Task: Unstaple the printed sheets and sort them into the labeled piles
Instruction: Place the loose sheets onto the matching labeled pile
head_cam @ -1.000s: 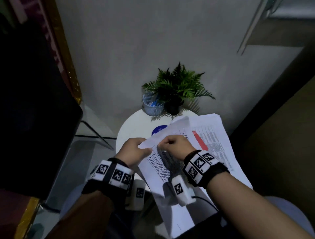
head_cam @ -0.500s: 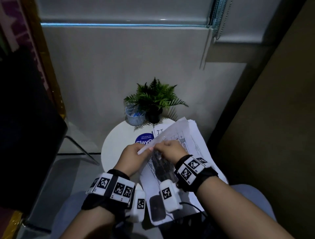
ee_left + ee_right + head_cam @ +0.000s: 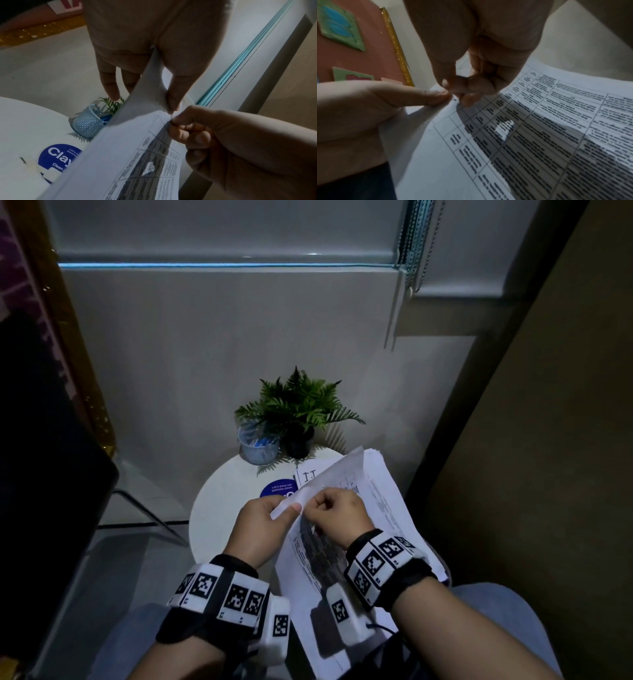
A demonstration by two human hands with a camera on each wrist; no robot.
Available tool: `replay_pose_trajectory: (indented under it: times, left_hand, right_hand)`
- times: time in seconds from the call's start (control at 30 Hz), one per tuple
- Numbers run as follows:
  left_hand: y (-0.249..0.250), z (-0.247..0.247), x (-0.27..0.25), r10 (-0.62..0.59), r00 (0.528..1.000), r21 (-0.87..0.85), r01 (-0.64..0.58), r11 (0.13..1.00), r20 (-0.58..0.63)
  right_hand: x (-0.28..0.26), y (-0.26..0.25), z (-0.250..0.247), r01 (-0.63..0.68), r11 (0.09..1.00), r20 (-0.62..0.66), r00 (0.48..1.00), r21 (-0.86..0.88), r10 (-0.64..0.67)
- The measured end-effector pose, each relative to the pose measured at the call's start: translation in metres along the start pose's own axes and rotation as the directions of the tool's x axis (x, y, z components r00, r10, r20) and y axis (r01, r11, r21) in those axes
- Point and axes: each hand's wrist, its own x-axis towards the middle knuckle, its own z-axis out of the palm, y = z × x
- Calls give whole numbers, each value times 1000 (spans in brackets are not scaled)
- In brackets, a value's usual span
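Observation:
A stack of printed sheets (image 3: 387,508) with tables of text lies across my lap and rises toward the round table. My left hand (image 3: 291,508) pinches the top sheet (image 3: 137,108), folded back at the near left corner, between thumb and fingers. My right hand (image 3: 320,503) has curled fingers and pinches the same corner with thumb and forefinger tips (image 3: 452,86). A small dark mark (image 3: 454,99) sits on that corner; whether it is the staple I cannot tell. A white label sheet marked "I.T" (image 3: 310,474) lies on the table behind the stack.
The small round white table (image 3: 219,508) carries a blue mesh cup (image 3: 257,448), a potted fern (image 3: 298,412) and a round blue sticker (image 3: 279,489). A small dark bit (image 3: 23,160) lies on the tabletop. A dark chair (image 3: 51,474) stands left, a brown wall (image 3: 531,474) right.
The head view has tilted up toward the wall. Both hands keep hold of the sheets' corner, and the top sheet now stands folded back more steeply. The red-marked page no longer shows.

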Motion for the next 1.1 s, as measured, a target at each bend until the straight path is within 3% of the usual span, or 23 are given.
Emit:
replay_pose_trajectory:
  times: [0.2, 0.57, 0.73, 0.97, 1.1]
  left_hand:
    - [5, 5, 5, -32, 999, 3, 32, 999, -31]
    - [24, 19, 19, -17, 1000, 84, 15, 996, 19]
    - [28, 22, 21, -18, 999, 41, 16, 999, 51]
    - [28, 19, 19, -103, 993, -7, 103, 995, 55]
    - [22, 16, 16, -149, 987, 57, 145, 988, 68]
  right_hand:
    - [-1, 4, 3, 72, 997, -83, 994, 33, -69]
    - [-4, 16, -5, 190, 980, -251, 953, 65, -168]
    - [-3, 21, -12, 181, 982, -234, 958, 54, -164]
    - [1, 14, -24, 231, 973, -90, 969, -14, -232]
    - [5, -3, -23, 353, 936, -211, 915, 6, -344]
